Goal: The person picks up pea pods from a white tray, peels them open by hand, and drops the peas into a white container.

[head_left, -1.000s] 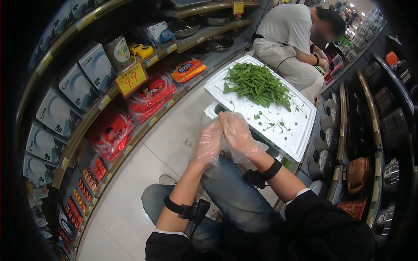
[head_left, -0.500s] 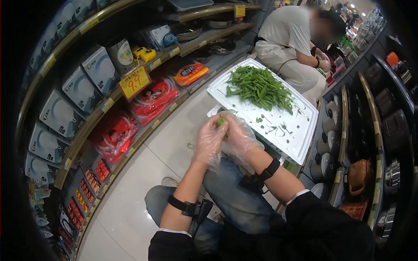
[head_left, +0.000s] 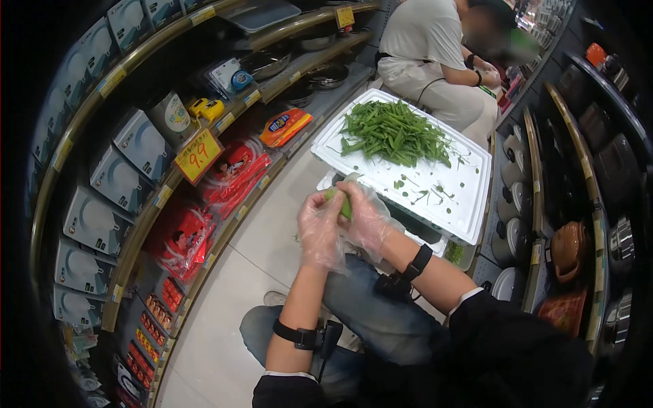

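Note:
My left hand (head_left: 320, 228) and my right hand (head_left: 367, 221), both in clear plastic gloves, meet above my knees. Between their fingertips they pinch a flat green pea pod (head_left: 345, 206); its ends are hidden by the fingers. Just beyond my hands is a white foam lid (head_left: 435, 214), tilted in view, with a heap of green pea pods (head_left: 394, 132) on its far part. Small trimmed bits and strings (head_left: 428, 194) lie scattered on its nearer part. Under the lid, a white foam box (head_left: 425, 248) partly shows.
Shelves with boxed goods (head_left: 95, 217), red packets (head_left: 235, 180) and a yellow price sign (head_left: 198, 156) run along my left. Lidded pots (head_left: 510, 241) line the right shelves. A person (head_left: 435, 61) in pale clothes crouches beyond the lid. Pale floor tiles (head_left: 231, 292) lie below.
The camera view has shifted slightly, moving the shelves and lid in the picture. The pod between my fingers shows more now. Both hands still hold it close together.

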The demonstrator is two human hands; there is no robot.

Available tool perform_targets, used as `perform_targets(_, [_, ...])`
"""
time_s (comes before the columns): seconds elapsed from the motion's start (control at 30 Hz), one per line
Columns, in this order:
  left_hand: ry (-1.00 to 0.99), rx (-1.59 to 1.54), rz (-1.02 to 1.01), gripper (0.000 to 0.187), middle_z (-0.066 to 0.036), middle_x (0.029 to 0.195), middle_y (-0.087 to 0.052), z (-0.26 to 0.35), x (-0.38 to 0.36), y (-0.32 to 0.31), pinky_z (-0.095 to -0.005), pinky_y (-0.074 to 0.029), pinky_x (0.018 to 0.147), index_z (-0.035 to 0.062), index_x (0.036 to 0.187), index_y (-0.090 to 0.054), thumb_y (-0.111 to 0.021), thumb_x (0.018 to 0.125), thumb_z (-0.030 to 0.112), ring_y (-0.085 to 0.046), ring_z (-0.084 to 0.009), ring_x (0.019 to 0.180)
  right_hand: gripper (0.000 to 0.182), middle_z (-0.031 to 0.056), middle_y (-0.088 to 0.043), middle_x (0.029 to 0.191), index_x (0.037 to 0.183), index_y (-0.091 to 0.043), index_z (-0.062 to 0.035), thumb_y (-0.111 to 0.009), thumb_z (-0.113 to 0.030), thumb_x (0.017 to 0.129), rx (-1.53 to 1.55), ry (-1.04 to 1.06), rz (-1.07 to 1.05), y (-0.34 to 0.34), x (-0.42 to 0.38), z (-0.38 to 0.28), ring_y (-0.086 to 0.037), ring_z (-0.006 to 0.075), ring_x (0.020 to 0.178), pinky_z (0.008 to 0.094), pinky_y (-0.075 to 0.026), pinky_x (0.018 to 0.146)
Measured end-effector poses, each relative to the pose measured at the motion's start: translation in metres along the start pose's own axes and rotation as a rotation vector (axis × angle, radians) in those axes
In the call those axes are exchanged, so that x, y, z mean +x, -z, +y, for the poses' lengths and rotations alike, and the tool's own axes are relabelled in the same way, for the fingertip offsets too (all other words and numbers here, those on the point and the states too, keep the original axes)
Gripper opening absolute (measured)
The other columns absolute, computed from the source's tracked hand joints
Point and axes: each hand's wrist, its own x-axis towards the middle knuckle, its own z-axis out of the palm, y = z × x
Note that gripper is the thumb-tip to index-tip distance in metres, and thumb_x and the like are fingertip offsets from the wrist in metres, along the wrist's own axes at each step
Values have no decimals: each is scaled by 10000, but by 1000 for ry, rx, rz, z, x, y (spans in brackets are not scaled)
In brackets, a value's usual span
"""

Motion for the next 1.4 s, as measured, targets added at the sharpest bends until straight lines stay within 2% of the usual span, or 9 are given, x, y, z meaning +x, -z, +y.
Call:
perform_targets(0.17, [249, -254, -89, 237, -60, 868, -589, -7, 6, 5, -285, -478, 620, 29, 1011, -498, -651, 873, 146, -573, -159, 698, 313, 28, -531, 750, 944, -553, -85, -488, -385, 884, -125, -44, -234, 19, 7, -10, -503, 155, 650, 287, -418, 596])
perform_targets(0.4, [55, -306, -112, 159, -73, 879, -608, -10, 5, -10, -276, -479, 671, 36, 940, -512, -636, 881, 117, -571, -140, 718, 284, 3, -508, 687, 873, -570, -95, -483, -365, 890, -254, 49, 30, -2, -20, -34, -487, 134, 612, 276, -384, 530])
perform_targets(0.47, [-214, 199, -141, 139, -82, 841, -621, -5, 8, -10, -281, -474, 671, 30, 845, -532, -637, 881, 113, -562, -103, 740, 307, 4, -539, 770, 891, -584, -98, -474, -385, 903, -205, -15, 52, 6, -17, -34, -501, 134, 661, 288, -404, 554])
perform_targets(0.57, [-114, 613, -19, 212, -132, 780, -637, 9, 3, -25, -335, -471, 666, 7, 776, -543, -599, 906, 166, -600, -171, 721, 322, 41, -565, 874, 945, -590, -100, -470, -396, 909, -11, -107, -4, 8, -13, -26, -539, 169, 764, 323, -455, 645])
perform_targets(0.77, [-515, 784, -55, 348, -233, 778, -606, -3, 18, -51, -447, -438, 659, -24, 825, -563, -514, 931, 304, -578, -408, 735, 287, 46, -586, 913, 989, -575, -139, -474, -396, 910, 240, -79, 156, 33, 19, -16, -548, 163, 793, 320, -454, 649])
perform_targets(0.97, [-348, 995, -80, 324, -258, 776, -594, -1, 25, -53, -464, -434, 670, -41, 871, -541, -539, 898, 282, -575, -421, 735, 298, 35, -578, 915, 1017, -581, -135, -498, -392, 892, 203, -105, 173, 40, 15, -19, -541, 165, 794, 315, -457, 655])
perform_targets(1.23, [-183, 655, -102, 302, -148, 742, -557, -20, 41, -53, -363, -433, 620, -23, 846, -526, -516, 918, 270, -540, -231, 681, 239, 3, -480, 688, 792, -549, -137, -499, -344, 902, 174, -96, 378, 30, 4, -44, -456, 113, 589, 258, -372, 504])
perform_targets(1.3, [-121, 500, -78, 296, -103, 747, -541, -21, 51, -48, -340, -429, 605, -12, 844, -527, -515, 921, 274, -512, -171, 678, 345, -41, -321, 539, 623, -398, -168, -511, -339, 900, 326, -264, -86, 47, 9, -46, -303, 80, 428, 235, -269, 400])
perform_targets(1.4, [-85, 516, -69, 294, -43, 756, -500, -18, 58, -51, -299, -414, 563, 13, 847, -536, -523, 922, 298, -465, -110, 681, 418, -75, -208, 503, 586, -275, -194, -508, -313, 912, 368, -303, -59, 51, 11, -42, -184, 63, 383, 228, -175, 364])
